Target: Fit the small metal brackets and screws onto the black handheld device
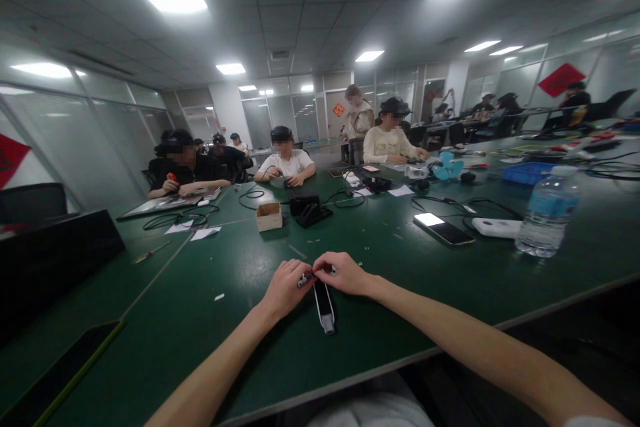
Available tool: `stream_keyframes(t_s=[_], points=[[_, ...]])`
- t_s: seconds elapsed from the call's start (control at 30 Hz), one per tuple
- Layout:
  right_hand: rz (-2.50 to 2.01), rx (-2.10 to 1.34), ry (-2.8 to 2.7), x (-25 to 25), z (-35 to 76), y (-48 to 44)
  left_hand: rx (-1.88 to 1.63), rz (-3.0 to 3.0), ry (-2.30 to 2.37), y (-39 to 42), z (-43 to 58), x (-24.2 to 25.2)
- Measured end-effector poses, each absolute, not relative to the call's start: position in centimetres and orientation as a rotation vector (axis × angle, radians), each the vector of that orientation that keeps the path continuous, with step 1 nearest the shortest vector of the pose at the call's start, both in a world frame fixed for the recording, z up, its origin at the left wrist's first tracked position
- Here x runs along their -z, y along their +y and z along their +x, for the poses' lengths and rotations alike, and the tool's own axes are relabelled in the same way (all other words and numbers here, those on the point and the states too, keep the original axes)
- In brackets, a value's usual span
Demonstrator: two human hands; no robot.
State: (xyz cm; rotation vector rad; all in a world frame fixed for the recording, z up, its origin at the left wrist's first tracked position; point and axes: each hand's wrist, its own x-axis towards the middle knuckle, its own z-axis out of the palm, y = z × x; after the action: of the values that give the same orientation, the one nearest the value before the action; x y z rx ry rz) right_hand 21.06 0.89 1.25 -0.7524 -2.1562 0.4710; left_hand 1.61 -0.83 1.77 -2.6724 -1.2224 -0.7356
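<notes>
My left hand (286, 285) is closed, its fingers pinching a small white-and-black part (304, 278). Close beside it, the fingertips of my right hand (345, 272) are pressed together on another small white-and-dark piece (332, 270). The fingertips of both hands meet, or nearly so, and I cannot tell whether the two pieces are joined. Below them a long, narrow device (325, 307) with a white rim and a black middle lies on the green table (260, 347), a grey block at its near end. My fingers cover its far end.
A water bottle (546, 213), a phone (443, 228) and a white box-like device (496, 227) stand or lie to the right. Ahead are a small cardboard box (269, 217) and a black stand (307, 207). A dark panel (60, 273) is on the left. Several people sit across the table.
</notes>
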Motion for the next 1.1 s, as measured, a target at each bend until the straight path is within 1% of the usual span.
stream_keyframes(t_s=[0.2,0.43,0.8,1.1], points=[[-0.766,-0.518,-2.099,-1.2,20.9,0.9,0.808,-2.643,-1.201,-0.8,1.5,-1.7],[-0.762,-0.551,-2.108,-1.2,21.0,0.8,0.78,-2.637,-1.225,-1.0,1.8,-2.0],[-0.866,-0.258,-2.325,-2.4,23.0,2.3,0.566,-2.625,-1.442,-1.0,1.1,-2.7],[-0.93,-0.231,-2.468,-1.9,23.3,2.7,0.531,-2.676,-1.537,-1.1,1.1,-3.1]])
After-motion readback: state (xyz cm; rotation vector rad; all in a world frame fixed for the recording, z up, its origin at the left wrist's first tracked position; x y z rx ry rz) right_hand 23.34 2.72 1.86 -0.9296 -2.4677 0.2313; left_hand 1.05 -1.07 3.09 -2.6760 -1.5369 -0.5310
